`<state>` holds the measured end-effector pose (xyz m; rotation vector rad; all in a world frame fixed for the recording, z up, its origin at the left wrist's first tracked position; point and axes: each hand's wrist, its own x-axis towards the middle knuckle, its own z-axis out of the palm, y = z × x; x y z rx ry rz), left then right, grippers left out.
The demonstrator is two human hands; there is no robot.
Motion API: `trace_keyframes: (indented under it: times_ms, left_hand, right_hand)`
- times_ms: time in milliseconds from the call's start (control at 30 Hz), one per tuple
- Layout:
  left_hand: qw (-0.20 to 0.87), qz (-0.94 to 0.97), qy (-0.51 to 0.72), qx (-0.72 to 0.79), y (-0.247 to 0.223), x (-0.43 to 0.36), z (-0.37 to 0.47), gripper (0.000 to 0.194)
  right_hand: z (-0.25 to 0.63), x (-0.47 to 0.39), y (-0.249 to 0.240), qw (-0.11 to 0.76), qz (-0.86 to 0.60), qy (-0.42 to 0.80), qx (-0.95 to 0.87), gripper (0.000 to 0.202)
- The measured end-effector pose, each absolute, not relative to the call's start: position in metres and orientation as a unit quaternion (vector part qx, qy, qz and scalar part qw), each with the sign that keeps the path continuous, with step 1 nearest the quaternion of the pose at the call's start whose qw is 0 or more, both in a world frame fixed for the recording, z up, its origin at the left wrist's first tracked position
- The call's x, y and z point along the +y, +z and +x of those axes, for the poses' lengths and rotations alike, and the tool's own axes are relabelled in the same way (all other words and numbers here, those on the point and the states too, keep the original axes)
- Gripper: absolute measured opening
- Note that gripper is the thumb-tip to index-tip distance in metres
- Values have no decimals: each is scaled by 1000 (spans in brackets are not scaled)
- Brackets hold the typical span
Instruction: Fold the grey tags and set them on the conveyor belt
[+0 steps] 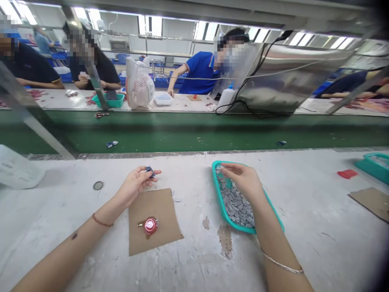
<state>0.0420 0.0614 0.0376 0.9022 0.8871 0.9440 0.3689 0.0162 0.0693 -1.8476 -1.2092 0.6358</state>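
Observation:
My left hand (136,184) is closed on a small dark blue plastic part (149,171), pinched between thumb and fingers above the far edge of a brown cardboard square (138,239). A shiny red round-topped object (151,226) with a brass-coloured piece at its side rests on that cardboard. My right hand (244,182) reaches over a teal plastic basket (217,194), its thumb and fingertips drawn together near the far left corner. Many small grey pieces (238,207) fill the basket. Whatever may be between the right fingertips is too small to make out.
Beyond the white table runs a green conveyor belt (182,136) carrying a few small parts. A red piece (347,174), another cardboard sheet (370,202) and a second teal basket (373,168) lie right. A whitish container (20,168) stands left. Several people work across the belt.

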Motion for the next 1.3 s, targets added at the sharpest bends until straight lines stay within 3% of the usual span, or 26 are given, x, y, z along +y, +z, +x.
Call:
trace_keyframes:
  times_ms: [100,200,400,600,1300]
  left_hand:
    - [681,421,423,424,33,34,24,25]
    - [649,419,459,438,28,17,11,26]
    - [578,423,523,462,17,1,-3,25]
    - [571,404,556,450,5,1,-4,24]
    - [591,397,574,405,-4,2,-7,22]
  right_hand:
    - [343,13,77,474,-694,184,-510,24]
    - [301,5,88,465,-627,185,-597,18]
    - [216,-13,104,265,-472,333,-772,14]
    - [184,-23,95,93,-445,304,-837,22]
    - [177,-27,76,14,-426,220,-877,24]
